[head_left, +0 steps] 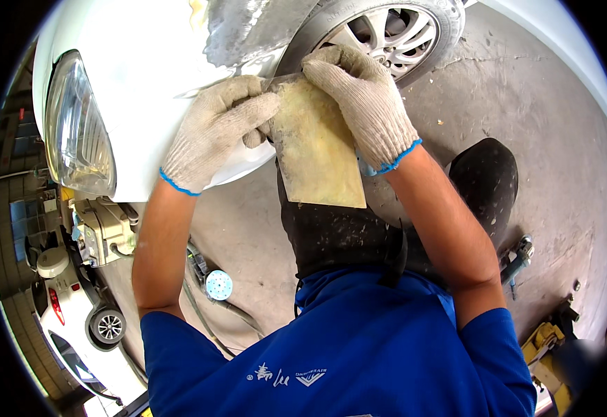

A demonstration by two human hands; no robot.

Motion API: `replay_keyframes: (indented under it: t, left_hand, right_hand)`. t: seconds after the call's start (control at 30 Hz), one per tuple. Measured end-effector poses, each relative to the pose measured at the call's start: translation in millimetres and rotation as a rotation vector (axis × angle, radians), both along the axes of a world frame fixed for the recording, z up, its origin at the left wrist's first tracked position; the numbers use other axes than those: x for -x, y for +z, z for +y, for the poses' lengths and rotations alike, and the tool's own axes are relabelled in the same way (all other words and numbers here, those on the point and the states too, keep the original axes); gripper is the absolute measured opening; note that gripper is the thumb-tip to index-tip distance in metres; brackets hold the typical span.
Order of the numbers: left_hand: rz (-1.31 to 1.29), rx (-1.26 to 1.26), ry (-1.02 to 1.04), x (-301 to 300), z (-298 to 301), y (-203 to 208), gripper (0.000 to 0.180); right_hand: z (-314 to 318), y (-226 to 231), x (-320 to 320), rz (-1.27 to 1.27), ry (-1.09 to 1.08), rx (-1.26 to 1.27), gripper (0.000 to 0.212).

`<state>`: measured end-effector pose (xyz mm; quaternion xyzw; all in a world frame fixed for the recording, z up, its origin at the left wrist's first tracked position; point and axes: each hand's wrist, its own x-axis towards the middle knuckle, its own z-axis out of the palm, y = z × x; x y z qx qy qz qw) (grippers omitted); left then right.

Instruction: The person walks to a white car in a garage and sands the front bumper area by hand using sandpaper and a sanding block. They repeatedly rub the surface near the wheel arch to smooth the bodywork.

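Both my hands wear knitted off-white gloves with blue cuffs and are raised in front of the car's wheel arch. Between them is a flat rectangular board [321,149], yellowish and smeared, tilted with its lower end hanging free. My left hand [223,121] is closed on the board's upper left edge, thumb laid toward its face. My right hand [362,97] has its fingers curled together at the upper right corner and covers part of that side. A thin strip shows along the top edge between the gloves; I cannot make out what it is.
The white car's fender [248,31] has a bare grey sanded patch, with a headlight [81,132] at left and a wheel [387,38] behind my hands. On the floor lie a round-pad sander [218,285] with a hose and a power tool [519,260]. Another white car [88,326] stands at left.
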<state>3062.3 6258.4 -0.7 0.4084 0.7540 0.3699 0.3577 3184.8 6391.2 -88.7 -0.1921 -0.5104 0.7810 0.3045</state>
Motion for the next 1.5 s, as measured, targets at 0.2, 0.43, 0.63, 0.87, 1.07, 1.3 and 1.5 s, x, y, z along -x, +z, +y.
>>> replay_keyframes:
  t: [0.2, 0.43, 0.63, 0.87, 1.07, 1.3, 1.5]
  left_hand:
    - [-0.166, -0.181, 0.025, -1.5, -12.8, -18.8, 0.021]
    - [-0.121, -0.058, -0.197, -21.7, -28.4, -47.4, 0.017]
    - [-0.762, -0.427, -0.087, -40.0, -34.2, -78.5, 0.015]
    - [-0.296, -0.642, -0.195, -31.4, -30.7, -78.4, 0.017]
    - [0.04, -0.8, -0.149, -29.6, -30.8, -62.3, 0.018]
    - [0.405, -0.891, 0.106, -2.9, -50.7, -46.0, 0.02]
    - [0.761, -0.823, 0.112, 30.4, -74.5, -6.3, 0.018]
  right_hand:
    - [7.6, 13.4, -47.9, -0.034, 0.37, -0.139, 0.048]
    - [13.4, 26.1, -109.4, -0.551, 0.438, -0.313, 0.021]
    - [8.1, 22.5, -149.0, 0.347, 0.462, 0.037, 0.084]
    - [6.3, 49.3, -120.1, -0.106, 0.835, -0.159, 0.105]
    - [-13.6, 53.8, -95.8, -0.346, 0.65, -0.407, 0.074]
    - [1.1, 74.8, -63.7, -0.167, 0.367, -0.379, 0.054]
    - [7.6, 77.7, -55.4, -0.148, -0.254, -1.029, 0.063]
